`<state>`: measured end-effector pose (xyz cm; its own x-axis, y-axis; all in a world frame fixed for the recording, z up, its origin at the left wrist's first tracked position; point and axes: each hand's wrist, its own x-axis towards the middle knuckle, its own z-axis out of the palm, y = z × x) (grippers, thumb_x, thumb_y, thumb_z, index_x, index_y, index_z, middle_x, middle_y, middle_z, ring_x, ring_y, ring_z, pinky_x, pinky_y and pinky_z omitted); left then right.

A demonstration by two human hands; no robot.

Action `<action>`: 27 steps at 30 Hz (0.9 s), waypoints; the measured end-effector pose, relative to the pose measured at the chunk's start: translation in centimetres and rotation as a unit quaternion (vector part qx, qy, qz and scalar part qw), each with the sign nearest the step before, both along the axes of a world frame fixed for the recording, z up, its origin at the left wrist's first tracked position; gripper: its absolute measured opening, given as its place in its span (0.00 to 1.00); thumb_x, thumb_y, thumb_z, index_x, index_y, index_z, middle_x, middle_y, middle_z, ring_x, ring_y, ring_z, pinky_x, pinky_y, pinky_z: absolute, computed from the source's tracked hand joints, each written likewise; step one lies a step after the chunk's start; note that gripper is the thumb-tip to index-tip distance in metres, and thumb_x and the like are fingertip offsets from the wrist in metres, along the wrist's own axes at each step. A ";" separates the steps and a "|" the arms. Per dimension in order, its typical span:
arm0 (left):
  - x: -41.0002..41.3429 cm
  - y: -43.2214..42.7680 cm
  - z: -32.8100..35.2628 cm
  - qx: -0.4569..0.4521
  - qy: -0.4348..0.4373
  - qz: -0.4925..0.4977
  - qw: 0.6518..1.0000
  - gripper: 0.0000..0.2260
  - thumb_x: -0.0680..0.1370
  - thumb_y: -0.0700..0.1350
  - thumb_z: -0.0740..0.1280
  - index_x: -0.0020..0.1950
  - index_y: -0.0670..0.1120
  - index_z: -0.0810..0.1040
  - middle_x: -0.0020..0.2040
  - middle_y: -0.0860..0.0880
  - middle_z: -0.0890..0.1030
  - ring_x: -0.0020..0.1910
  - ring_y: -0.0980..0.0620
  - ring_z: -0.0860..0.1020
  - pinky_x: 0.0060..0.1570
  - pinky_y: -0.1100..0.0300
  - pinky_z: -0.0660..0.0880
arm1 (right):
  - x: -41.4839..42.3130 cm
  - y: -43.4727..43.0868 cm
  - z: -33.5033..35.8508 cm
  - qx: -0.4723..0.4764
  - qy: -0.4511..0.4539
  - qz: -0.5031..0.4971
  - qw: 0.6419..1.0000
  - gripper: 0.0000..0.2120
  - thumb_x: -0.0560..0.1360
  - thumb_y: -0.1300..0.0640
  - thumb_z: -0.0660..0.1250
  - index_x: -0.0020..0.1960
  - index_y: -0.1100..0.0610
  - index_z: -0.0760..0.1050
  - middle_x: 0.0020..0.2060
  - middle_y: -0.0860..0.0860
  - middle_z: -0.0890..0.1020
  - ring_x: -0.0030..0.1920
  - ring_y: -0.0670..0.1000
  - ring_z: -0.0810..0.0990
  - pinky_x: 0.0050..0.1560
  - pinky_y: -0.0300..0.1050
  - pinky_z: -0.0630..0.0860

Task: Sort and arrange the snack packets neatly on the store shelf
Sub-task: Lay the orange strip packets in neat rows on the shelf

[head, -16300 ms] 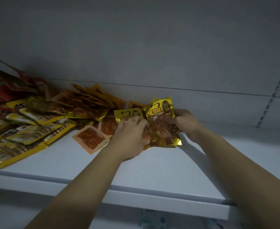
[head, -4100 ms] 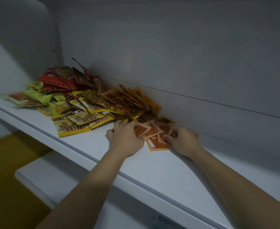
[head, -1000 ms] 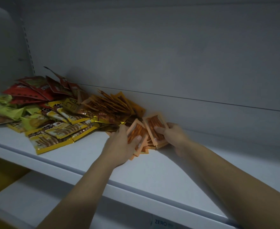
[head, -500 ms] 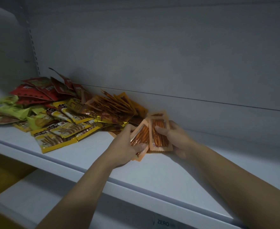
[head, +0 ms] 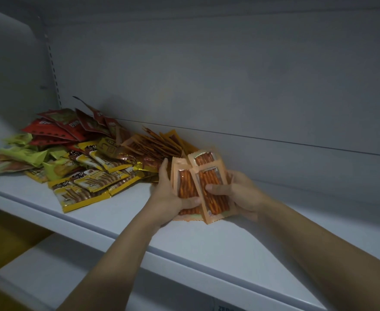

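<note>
Dim, cool grey light, brightest on the shelf (head: 117,218) front, soft shadow behind my right hand (head: 242,194), faint glare on packets (head: 117,151), corners murky, edges bowed.

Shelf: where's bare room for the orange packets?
Bare: white shelf right of the right hand and held orange packets, back to the grey rear panel; the front strip under the forearms. Crowded: left of the left hand, heaped yellow, green, red foil packets.
</note>
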<state>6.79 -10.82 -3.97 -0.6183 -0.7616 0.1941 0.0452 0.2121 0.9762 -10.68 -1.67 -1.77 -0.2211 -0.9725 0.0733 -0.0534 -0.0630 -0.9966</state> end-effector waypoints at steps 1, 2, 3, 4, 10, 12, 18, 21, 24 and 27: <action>0.0 0.0 0.0 0.008 0.016 -0.012 1.000 0.52 0.65 0.36 0.81 0.78 0.57 0.53 0.68 0.48 0.73 0.67 0.45 0.74 0.62 0.42 0.76 | 0.1 0.1 0.0 0.014 -0.005 0.011 1.000 0.14 0.69 0.61 0.76 0.54 0.57 0.81 0.50 0.56 0.86 0.49 0.57 0.86 0.47 0.53 0.82; 0.0 0.0 0.0 0.003 0.024 -0.024 0.999 0.46 0.66 0.35 0.80 0.75 0.56 0.59 0.65 0.50 0.77 0.64 0.46 0.76 0.59 0.44 0.78 | 0.1 0.2 0.0 0.025 -0.011 0.017 0.999 0.15 0.69 0.61 0.76 0.55 0.57 0.81 0.51 0.57 0.86 0.49 0.57 0.85 0.48 0.53 0.81; 0.0 0.1 -0.1 -0.008 0.023 -0.030 0.999 0.42 0.66 0.35 0.80 0.72 0.57 0.63 0.62 0.51 0.79 0.62 0.49 0.78 0.56 0.47 0.80 | 0.0 0.2 0.0 0.032 -0.015 0.017 0.999 0.14 0.70 0.62 0.75 0.55 0.57 0.80 0.51 0.58 0.85 0.49 0.57 0.85 0.49 0.54 0.81; -0.1 0.2 -0.2 -0.021 0.022 -0.033 0.999 0.39 0.67 0.35 0.80 0.70 0.58 0.65 0.59 0.54 0.80 0.59 0.53 0.80 0.52 0.52 0.82 | 0.0 0.3 0.1 0.035 -0.017 0.015 0.999 0.13 0.71 0.63 0.74 0.55 0.58 0.80 0.51 0.58 0.85 0.49 0.57 0.86 0.49 0.54 0.81; -0.3 0.5 -0.4 -0.070 0.040 -0.029 0.996 0.28 0.70 0.37 0.78 0.58 0.62 0.72 0.50 0.65 0.81 0.50 0.65 0.81 0.38 0.68 0.78 | 0.2 0.9 0.3 0.022 -0.027 0.028 0.999 0.23 0.70 0.59 0.76 0.63 0.58 0.76 0.55 0.59 0.84 0.55 0.61 0.83 0.52 0.59 0.81; -0.2 0.6 -0.3 -0.060 0.048 -0.022 0.997 0.28 0.69 0.38 0.79 0.59 0.62 0.73 0.52 0.61 0.82 0.53 0.59 0.81 0.42 0.62 0.81 | 0.3 0.8 0.3 0.001 -0.031 0.021 0.999 0.25 0.69 0.60 0.74 0.65 0.60 0.75 0.57 0.60 0.83 0.57 0.62 0.82 0.58 0.64 0.78; 0.0 0.8 0.2 -0.048 0.028 0.040 0.998 0.57 0.66 0.37 0.81 0.77 0.66 0.45 0.67 0.56 0.68 0.66 0.54 0.70 0.61 0.47 0.76 | 0.4 0.3 0.0 -0.040 -0.070 0.018 0.997 0.24 0.71 0.63 0.72 0.66 0.61 0.74 0.60 0.63 0.80 0.61 0.67 0.78 0.61 0.73 0.72; 0.3 0.6 0.3 0.005 0.049 0.023 0.998 0.54 0.64 0.37 0.81 0.79 0.56 0.50 0.61 0.54 0.78 0.62 0.51 0.76 0.60 0.43 0.77 | 0.5 0.3 -0.1 -0.048 -0.073 0.030 0.996 0.23 0.71 0.64 0.71 0.66 0.62 0.74 0.60 0.64 0.80 0.61 0.68 0.78 0.62 0.72 0.72; 0.4 0.7 0.3 -0.023 0.039 0.004 0.999 0.34 0.64 0.42 0.81 0.67 0.51 0.73 0.58 0.49 0.83 0.59 0.47 0.81 0.55 0.41 0.80 | 0.4 0.5 -0.1 -0.046 -0.069 0.041 0.996 0.24 0.72 0.65 0.70 0.67 0.63 0.73 0.61 0.65 0.79 0.60 0.68 0.78 0.61 0.70 0.73; 0.1 0.6 0.1 -0.040 0.021 -0.001 0.999 0.29 0.67 0.41 0.81 0.66 0.50 0.75 0.64 0.45 0.78 0.62 0.44 0.78 0.58 0.40 0.78 | 0.4 0.7 0.0 -0.040 -0.052 0.035 0.997 0.24 0.71 0.64 0.71 0.67 0.62 0.73 0.60 0.63 0.81 0.60 0.66 0.79 0.60 0.67 0.75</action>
